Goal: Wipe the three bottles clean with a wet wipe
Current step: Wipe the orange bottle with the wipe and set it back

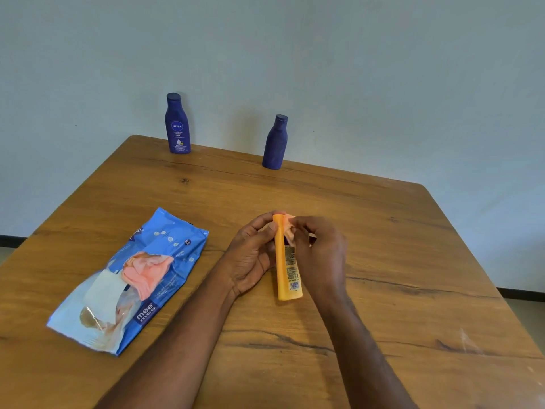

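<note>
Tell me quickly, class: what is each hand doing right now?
Left hand: closed on the orange bottle.
Right hand: pinching a pink wipe against the bottle's top.

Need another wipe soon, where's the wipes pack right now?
The wipes pack lies flat on the table's left side, left of the left hand.

We see only our two forearms and hands in view; both arms are bare from the lower frame edge up to the wrists, with no sleeve showing; our left hand [250, 255] and right hand [320, 255] are bare too, with fine hair visible along the right forearm.
</note>
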